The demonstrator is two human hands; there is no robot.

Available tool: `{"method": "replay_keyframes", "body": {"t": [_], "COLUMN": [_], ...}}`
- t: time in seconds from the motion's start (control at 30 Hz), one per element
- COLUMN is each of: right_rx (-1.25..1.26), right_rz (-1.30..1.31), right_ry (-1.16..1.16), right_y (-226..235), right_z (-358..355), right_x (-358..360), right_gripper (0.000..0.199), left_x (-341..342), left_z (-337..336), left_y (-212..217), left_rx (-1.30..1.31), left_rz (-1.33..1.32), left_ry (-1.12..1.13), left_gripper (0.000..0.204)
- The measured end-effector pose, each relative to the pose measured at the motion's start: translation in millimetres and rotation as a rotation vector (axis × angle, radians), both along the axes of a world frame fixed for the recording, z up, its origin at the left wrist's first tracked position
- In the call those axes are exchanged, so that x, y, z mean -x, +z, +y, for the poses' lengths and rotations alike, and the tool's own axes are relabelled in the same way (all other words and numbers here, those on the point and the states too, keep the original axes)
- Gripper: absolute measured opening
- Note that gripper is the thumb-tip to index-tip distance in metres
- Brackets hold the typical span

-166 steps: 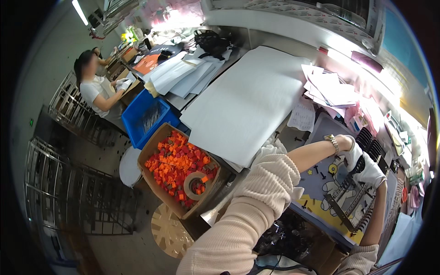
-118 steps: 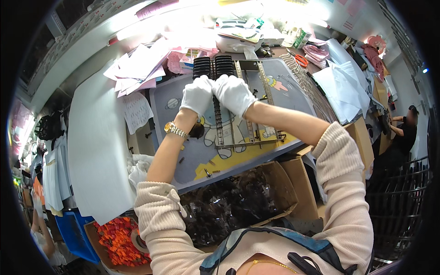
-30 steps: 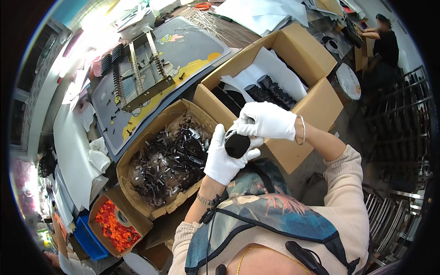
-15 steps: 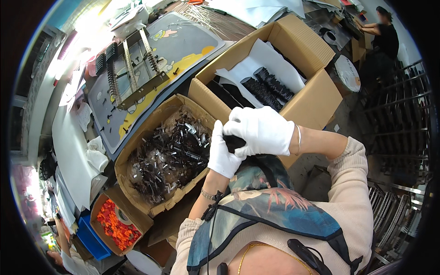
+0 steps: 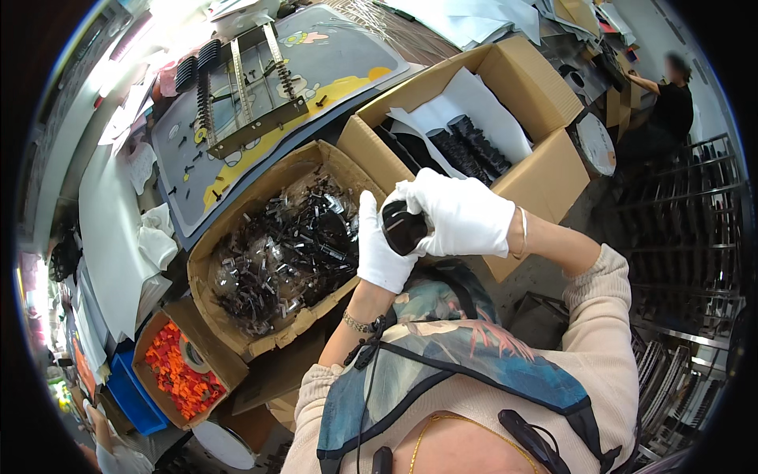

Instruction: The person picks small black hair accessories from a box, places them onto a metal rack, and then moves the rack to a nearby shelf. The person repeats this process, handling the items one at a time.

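Observation:
Both my hands, in white gloves, come together in front of my chest around a glossy black rounded piece [image 5: 403, 229]. My left hand [image 5: 383, 257] grips its left side, with the thumb pointing up. From the right, my right hand [image 5: 462, 212] closes over its upper and right edge, and some of its fingertips are hidden. Just left of my hands is a worn cardboard box [image 5: 207, 306] holding a heap of small dark, shiny parts [image 5: 276, 257]. Beyond my right hand, a larger open carton [image 5: 549, 178] contains white paper [image 5: 497, 118] and black bundled pieces [image 5: 474, 150].
On a grey and yellow mat [image 5: 178, 146] rests a metal frame [image 5: 260, 126] with coil-like rows and scattered black screws. A box of orange-red parts [image 5: 170, 371] and a blue bin [image 5: 134, 395] stand lower left. Dark racks [image 5: 687, 229] line the right; a person [image 5: 671, 103] works far right.
The black piece now shows its broad glossy face between my hands, where before it was mostly covered. My view has shifted slightly, so the boxes sit differently in it.

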State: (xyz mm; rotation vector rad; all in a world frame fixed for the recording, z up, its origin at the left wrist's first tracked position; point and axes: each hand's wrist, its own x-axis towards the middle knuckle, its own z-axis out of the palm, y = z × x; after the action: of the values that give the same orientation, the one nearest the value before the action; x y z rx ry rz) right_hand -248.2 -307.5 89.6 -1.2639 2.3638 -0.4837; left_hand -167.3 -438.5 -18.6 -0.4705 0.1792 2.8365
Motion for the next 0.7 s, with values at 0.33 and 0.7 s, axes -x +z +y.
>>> {"method": "replay_keyframes", "body": {"t": [0.33, 0.7], "right_rx": [0.105, -0.038], "right_rz": [0.23, -0.103], "right_ry": [0.102, -0.369], "right_y": [-24, -9], "right_z": [-3, -22], "right_x": [-17, -27], "right_gripper": [0.055, 0.058], "left_x": [2, -1], "left_z": [1, -7], "left_y": [-3, -42], "left_rx": [0.159, 0.097], "left_rz": [-0.189, 0.076], "left_ry": [0.044, 0.33], "left_gripper": [0.046, 0.053]}}
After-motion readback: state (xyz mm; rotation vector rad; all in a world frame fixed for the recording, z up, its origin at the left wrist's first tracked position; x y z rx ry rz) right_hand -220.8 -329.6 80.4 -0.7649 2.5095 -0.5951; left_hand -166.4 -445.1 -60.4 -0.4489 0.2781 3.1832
